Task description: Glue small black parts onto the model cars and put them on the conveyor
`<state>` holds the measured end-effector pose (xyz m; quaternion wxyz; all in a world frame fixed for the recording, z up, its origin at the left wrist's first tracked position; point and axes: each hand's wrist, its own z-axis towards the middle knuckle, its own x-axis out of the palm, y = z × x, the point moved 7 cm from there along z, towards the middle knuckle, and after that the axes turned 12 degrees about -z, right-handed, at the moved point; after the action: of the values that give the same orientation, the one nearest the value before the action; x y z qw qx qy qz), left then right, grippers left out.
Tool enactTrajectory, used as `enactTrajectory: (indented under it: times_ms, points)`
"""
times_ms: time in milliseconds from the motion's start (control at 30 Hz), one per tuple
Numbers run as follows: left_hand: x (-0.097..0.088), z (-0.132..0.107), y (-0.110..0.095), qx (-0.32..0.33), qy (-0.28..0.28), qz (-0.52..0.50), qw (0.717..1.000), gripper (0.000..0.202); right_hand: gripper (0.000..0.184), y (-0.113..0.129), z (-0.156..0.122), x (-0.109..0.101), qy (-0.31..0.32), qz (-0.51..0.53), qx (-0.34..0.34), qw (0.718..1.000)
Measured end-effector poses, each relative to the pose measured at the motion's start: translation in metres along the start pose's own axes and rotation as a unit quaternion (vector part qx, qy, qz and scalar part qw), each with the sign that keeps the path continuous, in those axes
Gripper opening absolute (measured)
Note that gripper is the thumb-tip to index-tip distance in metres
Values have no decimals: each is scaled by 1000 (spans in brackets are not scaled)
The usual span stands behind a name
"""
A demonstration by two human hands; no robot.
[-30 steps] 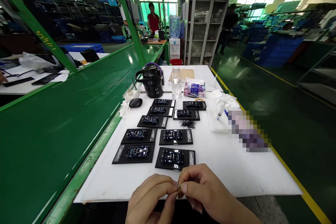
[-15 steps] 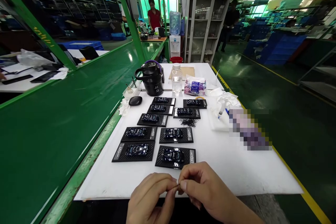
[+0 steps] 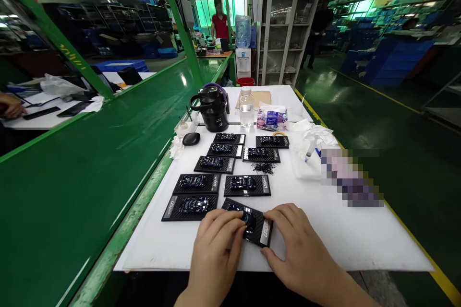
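Observation:
Nearest me, a dark blue model car sits on a black carbon-patterned display base, which lies turned at an angle on the white table. My right hand grips the base's right end by its edges, thumb at the near corner and fingers at the far one. Over the car, my left hand has thumb and fingertips pinched together. Whatever those tips hold, if anything, is hidden, and they cover part of the car. Behind stand several similar cars on bases, one of them a model car directly beyond.
A heap of small thin black parts lies mid-table. Further back are a black jug, a clear bottle, a tissue pack and a black mouse. Crumpled tissues lie at right. Co-workers are in the background.
My hands were together at the table's front edge, pinching a thin dark piece. They have moved forward and apart; my right hand has taken hold of the nearest base, which is now turned.

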<state>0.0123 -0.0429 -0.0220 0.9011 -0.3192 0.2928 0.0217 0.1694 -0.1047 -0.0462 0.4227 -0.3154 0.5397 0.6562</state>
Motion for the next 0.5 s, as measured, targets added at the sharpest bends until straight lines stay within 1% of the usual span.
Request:
enactTrajectory:
  times_ms: [67, 167, 233, 300, 500]
  points:
    - [8, 1, -2, -3, 3, 7, 1000, 15, 48, 4, -2, 1, -1, -8, -6, 1000]
    - [11, -1, 2, -19, 5, 10, 1000, 16, 54, 6, -5, 2, -3, -12, -34, 999]
    - [10, -3, 6, -26, 7, 13, 1000, 16, 53, 6, -5, 2, 2, -4, -50, 999]
    - [10, -3, 8, -28, 10, 15, 999, 15, 50, 5, -4, 3, 9, 8, -52, 999]
    - [16, 0, 5, -22, 23, 23, 999, 16, 47, 5, -2, 2, 19, 10, -47, 999]
